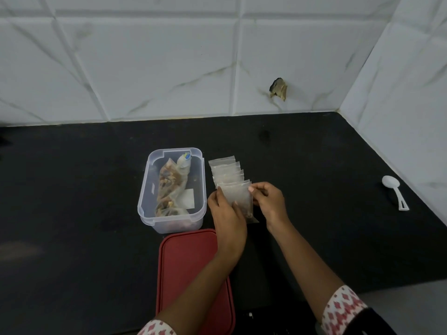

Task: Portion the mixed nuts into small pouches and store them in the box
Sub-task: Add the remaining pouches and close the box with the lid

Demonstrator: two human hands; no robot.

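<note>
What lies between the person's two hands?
In the head view, a small clear pouch with nuts at its bottom, held by the left hand and right hand.

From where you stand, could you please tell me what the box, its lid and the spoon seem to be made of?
The box looks like clear, glossy hard plastic: its contents show through the walls. The red lid seems to be opaque plastic, smooth and slightly shiny, with a moulded raised rim. The spoon appears to be white plastic, judging by its even matte look and cut-out handle.
</note>
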